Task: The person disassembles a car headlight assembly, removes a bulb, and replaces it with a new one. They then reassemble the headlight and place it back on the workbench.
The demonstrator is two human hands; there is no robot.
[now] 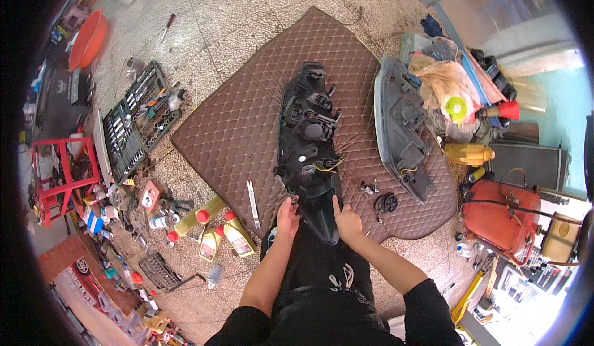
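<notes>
A black headlight assembly (309, 129) lies back side up on a brown quilted mat (229, 104), its narrow end toward me. A thin yellow wire (329, 165) comes out of its back. At the left edge of the narrow end, my left hand (288, 218) is closed, fingertips pinching a small dark part there that is hard to make out. My right hand (348, 221) lies against the opposite edge with the index finger stretched along the housing. A second headlight assembly (399, 123) rests farther right on the mat. Small loose parts (370, 188) and a round black cap (387, 203) lie beside my right hand.
A silver flat tool (253, 203) is on the mat at left. Beyond it stand oil bottles (238, 234) and an open socket set (127, 132). On the right are a pile of rags (442, 80) and a red tank (501, 216). A red metal frame (65, 173) stands far left.
</notes>
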